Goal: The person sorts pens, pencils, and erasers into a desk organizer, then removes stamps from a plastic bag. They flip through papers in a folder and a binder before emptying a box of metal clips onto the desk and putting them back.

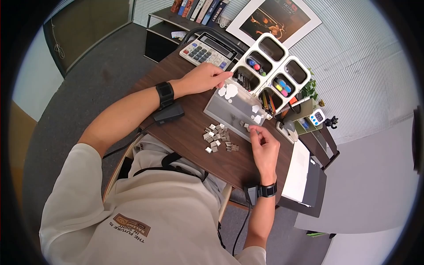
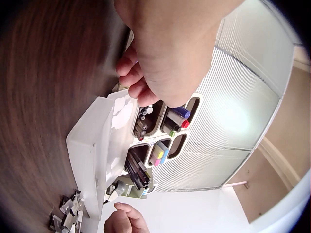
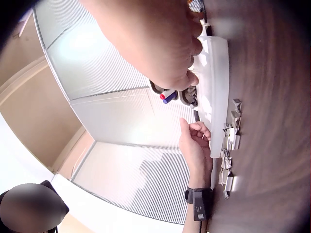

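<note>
A translucent drawer (image 1: 229,111) with white cloud-like patches sits in front of the white desk organizer (image 1: 269,66). My left hand (image 1: 201,80) is beside its left end, fingers loosely bent and fingertips right at the corner next to the organizer. The right hand (image 1: 266,148) is over the drawer's right end, thumb and forefinger brought together. A few small metal clips (image 1: 243,124) show right at those fingertips; whether one is pinched I cannot tell. On the table before the drawer lies a loose pile of silver clips (image 1: 216,134), also seen in the right wrist view as clips (image 3: 231,141).
Organizer compartments hold markers (image 1: 255,65), highlighters (image 1: 282,87) and pencils (image 1: 267,102). Behind my left hand is a calculator (image 1: 207,51). A small digital timer (image 1: 317,117) and white paper (image 1: 297,170) are to the right. The table edge runs close to my body.
</note>
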A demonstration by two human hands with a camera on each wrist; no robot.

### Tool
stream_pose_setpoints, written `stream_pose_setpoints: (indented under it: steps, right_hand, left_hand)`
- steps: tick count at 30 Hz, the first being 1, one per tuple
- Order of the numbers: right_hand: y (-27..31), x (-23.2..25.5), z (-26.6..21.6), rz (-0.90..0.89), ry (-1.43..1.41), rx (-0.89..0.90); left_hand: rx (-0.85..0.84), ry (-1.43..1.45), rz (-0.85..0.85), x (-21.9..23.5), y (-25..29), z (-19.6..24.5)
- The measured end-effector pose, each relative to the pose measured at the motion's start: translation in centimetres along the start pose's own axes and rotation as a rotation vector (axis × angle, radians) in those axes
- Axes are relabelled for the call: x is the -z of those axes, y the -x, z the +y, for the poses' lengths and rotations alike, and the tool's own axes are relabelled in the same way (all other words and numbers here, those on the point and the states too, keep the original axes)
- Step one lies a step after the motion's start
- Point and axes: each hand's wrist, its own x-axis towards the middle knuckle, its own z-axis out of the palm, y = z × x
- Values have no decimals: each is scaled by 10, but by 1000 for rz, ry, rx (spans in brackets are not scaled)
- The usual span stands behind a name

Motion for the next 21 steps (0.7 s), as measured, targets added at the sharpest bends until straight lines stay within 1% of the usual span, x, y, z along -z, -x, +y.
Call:
stream_pose_setpoints:
  steps: [1, 3, 4, 6, 7, 9, 10, 11, 13, 21]
  right_hand:
    - [0, 0, 0, 0, 1, 0]
    - [1, 1, -7, -36, -42, 112]
    - [2, 1, -9, -36, -42, 111]
    - [3, 0, -10, -155, -30, 264]
    - [3, -1, -10, -155, -30, 265]
    - [3, -3, -10, -248, -9, 363]
    - [4, -2, -12, -273, 8, 374]
    - [4, -2, -12, -274, 8, 373]
    - [3, -2, -11, -281, 11, 451]
    - [5, -1, -11, -345, 5, 455]
  left_hand:
    - [2, -2, -1, 0, 0, 0]
    - [-1, -3, -1, -1, 0, -1]
    - [-5, -5, 0, -1, 0, -2]
    - [-4, -6, -1, -1, -1, -2]
    - [-4, -6, -2, 0, 0, -2]
    - [-11, -12, -1, 0, -1, -2]
    - [-17, -17, -1, 0, -1, -2]
    - [-17, -17, -1, 0, 0, -2]
    - [-14, -20, -3, 0, -1, -1]
    - [-9, -6, -2, -1, 0, -1]
